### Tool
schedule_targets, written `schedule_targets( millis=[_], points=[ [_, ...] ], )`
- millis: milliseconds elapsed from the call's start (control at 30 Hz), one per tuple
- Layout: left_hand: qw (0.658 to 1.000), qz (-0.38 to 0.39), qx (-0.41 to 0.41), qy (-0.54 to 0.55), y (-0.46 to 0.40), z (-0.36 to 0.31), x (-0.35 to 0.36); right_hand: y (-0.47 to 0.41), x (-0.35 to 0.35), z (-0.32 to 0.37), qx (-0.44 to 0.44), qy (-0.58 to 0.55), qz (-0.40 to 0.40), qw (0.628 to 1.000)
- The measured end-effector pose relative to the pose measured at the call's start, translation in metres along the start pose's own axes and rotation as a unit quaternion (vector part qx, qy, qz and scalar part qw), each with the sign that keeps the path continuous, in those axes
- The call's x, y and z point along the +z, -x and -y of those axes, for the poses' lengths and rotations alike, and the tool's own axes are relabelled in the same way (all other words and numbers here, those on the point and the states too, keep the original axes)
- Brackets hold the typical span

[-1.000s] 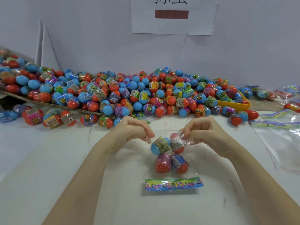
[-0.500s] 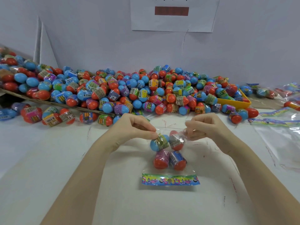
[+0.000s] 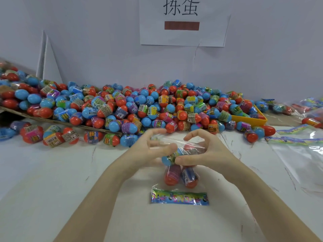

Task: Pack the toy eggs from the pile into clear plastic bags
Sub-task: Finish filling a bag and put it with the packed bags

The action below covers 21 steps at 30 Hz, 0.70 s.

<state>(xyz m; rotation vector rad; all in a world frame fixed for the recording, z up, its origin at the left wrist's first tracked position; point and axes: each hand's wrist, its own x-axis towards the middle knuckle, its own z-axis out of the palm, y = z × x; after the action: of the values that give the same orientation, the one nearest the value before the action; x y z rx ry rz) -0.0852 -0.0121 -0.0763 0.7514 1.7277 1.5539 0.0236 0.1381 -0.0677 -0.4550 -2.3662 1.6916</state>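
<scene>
A clear plastic bag (image 3: 180,175) with a colourful printed strip (image 3: 180,199) at its near end lies on the white table (image 3: 52,180), holding several red-and-blue toy eggs. My left hand (image 3: 150,151) and my right hand (image 3: 202,151) meet over the bag's far end, with both thumbs pressed on the upper eggs and the fingers curled round the gathered plastic of its mouth. A large pile of toy eggs (image 3: 131,105) stretches along the wall behind my hands.
A yellow tray (image 3: 258,117) sits at the pile's right end. Empty clear bags (image 3: 300,149) with printed strips lie at the right, packed bags (image 3: 297,107) behind them. A cardboard sheet (image 3: 57,121) carries the pile's left part. A paper sign (image 3: 183,21) hangs on the wall.
Both hands have come together over the bag's mouth and dropped onto the upper eggs. Before, they pinched the opening apart at its two corners.
</scene>
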Motion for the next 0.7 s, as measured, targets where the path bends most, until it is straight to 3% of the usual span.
schedule_targets(
  millis=[100, 400, 567, 700],
  points=[
    [0.998, 0.061, 0.012, -0.024, 0.003, -0.002, 0.002, 0.0, -0.002, 0.0, -0.005, -0.034, 0.018, 0.999],
    [0.997, 0.038, 0.053, 0.038, 0.002, -0.001, -0.007, 0.003, -0.016, -0.004, -0.023, -0.211, 0.132, 0.968],
    [0.996, 0.035, 0.062, 0.048, 0.003, -0.003, -0.009, 0.003, -0.016, -0.004, -0.03, -0.201, 0.149, 0.968],
    [0.994, 0.025, 0.074, 0.076, 0.004, -0.006, -0.008, 0.003, -0.02, 0.001, -0.019, -0.273, 0.124, 0.954]
  ],
)
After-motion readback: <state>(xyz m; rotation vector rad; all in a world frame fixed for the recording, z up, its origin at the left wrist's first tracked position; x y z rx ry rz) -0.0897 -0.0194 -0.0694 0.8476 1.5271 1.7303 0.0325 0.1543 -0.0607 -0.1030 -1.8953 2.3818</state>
